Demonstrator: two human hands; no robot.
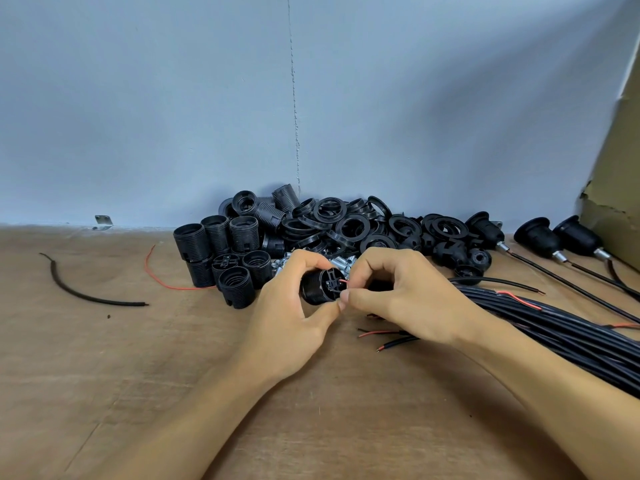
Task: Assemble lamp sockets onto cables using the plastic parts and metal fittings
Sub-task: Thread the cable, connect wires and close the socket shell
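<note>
Left stretch of table lay open, holding one black cable scrap and one loose red wire; wall closed the rear edge; threaded socket bodies, then rings, were heaped against it, too piled to count. Centre: left hand was curled round one socket body; right hand pinched a red lead at its end; metal fittings lay just behind. Right: cable bundle crowded the table; three finished sockets stood near the cardboard sheet closing that side.

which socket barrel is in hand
The barrel the left hand grips, red wire at its end pinched by the right hand; the rest sit piled on the table.
</note>
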